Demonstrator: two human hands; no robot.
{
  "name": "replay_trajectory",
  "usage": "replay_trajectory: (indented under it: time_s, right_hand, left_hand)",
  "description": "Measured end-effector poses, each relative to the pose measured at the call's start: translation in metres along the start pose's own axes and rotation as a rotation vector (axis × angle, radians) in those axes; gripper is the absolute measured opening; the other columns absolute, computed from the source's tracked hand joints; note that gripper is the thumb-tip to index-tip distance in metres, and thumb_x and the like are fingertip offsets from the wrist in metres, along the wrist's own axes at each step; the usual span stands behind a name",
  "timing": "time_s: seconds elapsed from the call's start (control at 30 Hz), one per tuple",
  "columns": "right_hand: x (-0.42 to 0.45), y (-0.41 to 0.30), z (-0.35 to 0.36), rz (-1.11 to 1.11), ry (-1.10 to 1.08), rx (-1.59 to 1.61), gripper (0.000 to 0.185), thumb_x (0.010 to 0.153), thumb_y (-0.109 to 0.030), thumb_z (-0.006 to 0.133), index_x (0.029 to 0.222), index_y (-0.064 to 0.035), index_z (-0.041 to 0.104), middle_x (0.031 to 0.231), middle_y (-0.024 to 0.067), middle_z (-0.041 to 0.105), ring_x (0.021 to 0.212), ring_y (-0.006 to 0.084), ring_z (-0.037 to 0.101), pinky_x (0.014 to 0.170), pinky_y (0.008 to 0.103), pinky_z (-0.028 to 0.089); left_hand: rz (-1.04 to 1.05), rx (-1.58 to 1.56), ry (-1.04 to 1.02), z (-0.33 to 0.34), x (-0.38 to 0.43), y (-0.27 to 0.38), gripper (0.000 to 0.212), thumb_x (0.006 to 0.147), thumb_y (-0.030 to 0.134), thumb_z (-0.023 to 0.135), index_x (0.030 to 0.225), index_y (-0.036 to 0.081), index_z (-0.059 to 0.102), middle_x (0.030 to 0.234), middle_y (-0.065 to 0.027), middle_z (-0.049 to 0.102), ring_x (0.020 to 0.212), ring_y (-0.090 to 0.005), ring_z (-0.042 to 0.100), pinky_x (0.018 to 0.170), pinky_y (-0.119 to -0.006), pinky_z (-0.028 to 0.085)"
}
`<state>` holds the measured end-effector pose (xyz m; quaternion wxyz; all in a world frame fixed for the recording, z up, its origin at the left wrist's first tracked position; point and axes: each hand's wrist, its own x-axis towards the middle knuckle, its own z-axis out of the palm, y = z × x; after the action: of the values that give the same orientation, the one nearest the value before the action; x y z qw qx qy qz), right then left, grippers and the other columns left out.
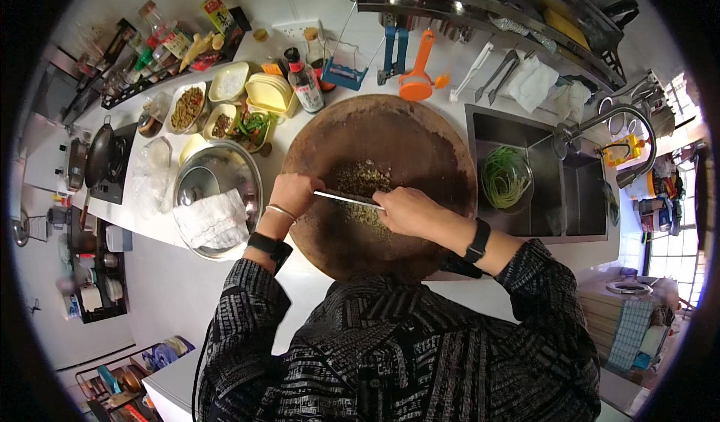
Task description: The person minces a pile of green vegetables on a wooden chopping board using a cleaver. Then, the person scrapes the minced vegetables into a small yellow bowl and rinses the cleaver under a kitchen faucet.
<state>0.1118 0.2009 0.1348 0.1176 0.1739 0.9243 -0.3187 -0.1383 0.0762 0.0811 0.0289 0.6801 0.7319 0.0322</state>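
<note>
On the big round wooden chopping board (388,124) lies a pile of finely chopped, greenish-brown food (365,180), with crumbs on both sides of a knife. The knife's pale edge or spine (349,199) runs across the pile, nearly level in view. My right hand (402,211) is closed at the knife's right end; the handle is hidden in it. My left hand (298,191) grips the knife's left end, its fingers curled around the tip. Both hands are just above the board.
Left of the board stand a steel bowl with a lid (216,158) and white cloth (211,219), small food dishes (188,107) and a sauce bottle (306,82). At right is a sink (540,219) holding a bowl of green stalks (506,180); utensils hang behind, including an orange strainer (416,84).
</note>
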Motion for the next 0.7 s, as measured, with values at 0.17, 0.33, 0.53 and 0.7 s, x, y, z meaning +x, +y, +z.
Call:
replay_trajectory:
  time_s: [0.17, 0.33, 0.53, 0.7]
  right_hand:
    - [-0.033, -0.02, -0.03, 0.171, 0.099, 0.134, 0.021, 0.088, -0.015, 0.055, 0.099, 0.0033, 0.054, 0.077, 0.0267, 0.063, 0.075, 0.0438, 0.063, 0.069, 0.0498, 0.05]
    - [-0.038, -0.019, -0.03, 0.405, 0.121, 0.305, 0.027, 0.091, -0.017, 0.053, 0.102, 0.0073, 0.052, 0.078, 0.0244, 0.065, 0.06, 0.0357, 0.065, 0.053, 0.0426, 0.053]
    - [-0.022, -0.048, -0.013, 0.596, 0.118, 0.473, 0.03, 0.092, -0.016, 0.051, 0.109, 0.0086, 0.049, 0.079, 0.0256, 0.063, 0.058, 0.0345, 0.064, 0.052, 0.0443, 0.051]
    - [-0.034, -0.033, 0.086, 0.593, 0.551, 0.421, 0.022, 0.087, -0.013, 0.055, 0.102, 0.0027, 0.05, 0.082, 0.0291, 0.061, 0.076, 0.0456, 0.062, 0.066, 0.0483, 0.049]
  left_hand:
    - [0.278, 0.055, 0.02, -0.058, 0.051, 0.012, 0.009, 0.081, 0.023, 0.064, 0.083, 0.027, 0.072, 0.076, 0.0001, 0.068, 0.07, -0.0242, 0.066, 0.062, -0.038, 0.052]
    - [0.593, 0.049, -0.015, -0.038, 0.13, 0.015, 0.019, 0.08, 0.014, 0.059, 0.081, 0.026, 0.074, 0.082, -0.0023, 0.069, 0.081, -0.0244, 0.067, 0.069, -0.038, 0.053]
    - [0.758, -0.157, -0.293, -0.012, 0.162, 0.008, 0.012, 0.075, 0.017, 0.067, 0.083, 0.02, 0.076, 0.083, -0.0041, 0.071, 0.08, -0.0282, 0.067, 0.069, -0.041, 0.052]
    - [0.932, 0.021, -0.088, -0.018, 0.153, 0.05, 0.005, 0.072, 0.02, 0.074, 0.074, 0.017, 0.072, 0.07, -0.0088, 0.066, 0.071, -0.0317, 0.065, 0.063, -0.044, 0.051]
